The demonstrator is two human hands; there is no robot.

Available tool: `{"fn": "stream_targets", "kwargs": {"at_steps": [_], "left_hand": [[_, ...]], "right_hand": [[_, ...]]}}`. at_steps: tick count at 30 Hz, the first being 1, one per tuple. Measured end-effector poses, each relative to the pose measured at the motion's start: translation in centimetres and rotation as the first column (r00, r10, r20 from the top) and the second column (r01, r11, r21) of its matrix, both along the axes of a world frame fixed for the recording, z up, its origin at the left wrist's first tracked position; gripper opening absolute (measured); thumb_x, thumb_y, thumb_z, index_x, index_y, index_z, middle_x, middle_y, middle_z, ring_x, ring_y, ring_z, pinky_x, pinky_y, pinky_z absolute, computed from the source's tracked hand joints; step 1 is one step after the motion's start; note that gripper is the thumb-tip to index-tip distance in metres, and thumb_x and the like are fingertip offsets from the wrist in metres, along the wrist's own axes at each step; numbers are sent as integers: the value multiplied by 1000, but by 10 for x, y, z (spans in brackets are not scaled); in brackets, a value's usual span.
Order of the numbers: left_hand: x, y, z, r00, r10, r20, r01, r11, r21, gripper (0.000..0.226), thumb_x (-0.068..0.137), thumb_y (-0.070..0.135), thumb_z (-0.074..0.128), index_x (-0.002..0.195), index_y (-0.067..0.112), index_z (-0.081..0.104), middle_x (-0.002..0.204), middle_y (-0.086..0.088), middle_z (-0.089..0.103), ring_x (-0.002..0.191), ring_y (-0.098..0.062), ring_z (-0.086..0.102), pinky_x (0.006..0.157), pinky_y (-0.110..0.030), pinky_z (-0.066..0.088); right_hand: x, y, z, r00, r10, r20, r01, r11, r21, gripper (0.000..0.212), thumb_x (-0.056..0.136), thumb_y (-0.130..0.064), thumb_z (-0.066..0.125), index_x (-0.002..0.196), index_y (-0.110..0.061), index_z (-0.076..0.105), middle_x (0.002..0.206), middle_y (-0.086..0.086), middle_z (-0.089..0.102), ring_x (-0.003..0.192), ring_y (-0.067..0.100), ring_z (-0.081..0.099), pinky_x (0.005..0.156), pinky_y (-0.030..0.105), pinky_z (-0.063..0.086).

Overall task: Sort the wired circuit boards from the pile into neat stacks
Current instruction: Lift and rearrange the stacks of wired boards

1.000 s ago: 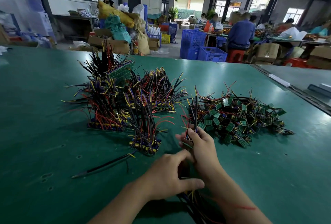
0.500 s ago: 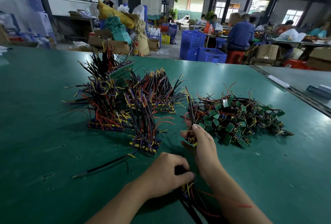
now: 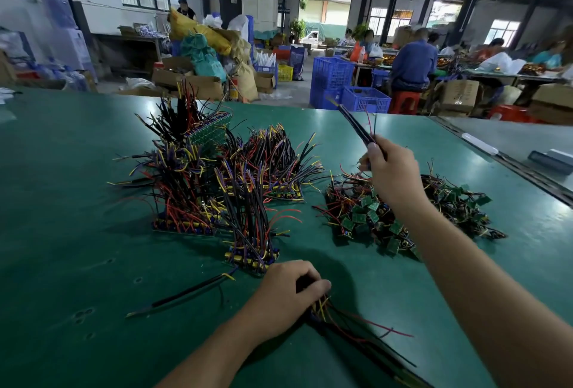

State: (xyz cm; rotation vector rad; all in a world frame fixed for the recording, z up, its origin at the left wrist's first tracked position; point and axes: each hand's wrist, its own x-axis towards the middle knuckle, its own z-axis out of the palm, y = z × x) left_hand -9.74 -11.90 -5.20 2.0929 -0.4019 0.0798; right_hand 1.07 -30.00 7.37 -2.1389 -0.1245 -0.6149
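- Two hands: right hand (image 3: 392, 176) pinches stiff black wires (image 3: 353, 123); left hand (image 3: 288, 291) grips a thin-wired bundle (image 3: 322, 313).
- Tangled pile (image 3: 366, 217) of small green square boards.
- Right hand, formerly low, now raised above pile.

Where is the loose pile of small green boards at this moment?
In the head view the loose pile lies right of centre on the green table, right of the wired stacks, partly hidden by the right hand.

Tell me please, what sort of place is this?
Most likely an electronics assembly workshop: wired circuit boards heaped on a green worktable, a seated worker behind, and blue plastic crates on the floor.
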Motion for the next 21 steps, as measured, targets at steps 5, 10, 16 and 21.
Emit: {"fn": "stream_targets", "kwargs": {"at_steps": [5,10,16,21], "left_hand": [[3,1,-3,999,-2,-47,0,999,-46,24,87,38,66,74,18,65,68,-4,64,61,-17,59,63,-33,50],[4,0,-6,999,-11,-46,8,999,-47,24,88,39,66,74,19,65,69,-4,65,57,-5,51,59,-29,45],[2,-3,-6,998,-33,46,32,999,18,29,88,45,63,79,17,64,70,4,61,59,-1,48,59,-19,40],[0,-1,-5,993,-42,107,24,986,165,50,77,72,51,88,25,62,80,14,58,71,1,50,65,-20,42]], "right_hand": [[49,-24,-2,941,-335,45,282,704,-652,23,99,-13,44,116,-13,58,99,14,63,93,33,57,76,41,43],[55,-32,-41,843,-466,-268,-17,476,-879,43,104,-41,16,110,-30,57,135,19,51,140,38,27,104,80,0],[52,-29,-39,833,-447,-327,-60,515,-855,90,93,-68,-5,131,-15,57,157,12,30,151,30,-2,104,75,-14],[48,-14,-48,947,-260,-187,-26,520,-854,69,100,-56,5,146,-15,37,156,12,31,148,29,17,117,58,4]]}}
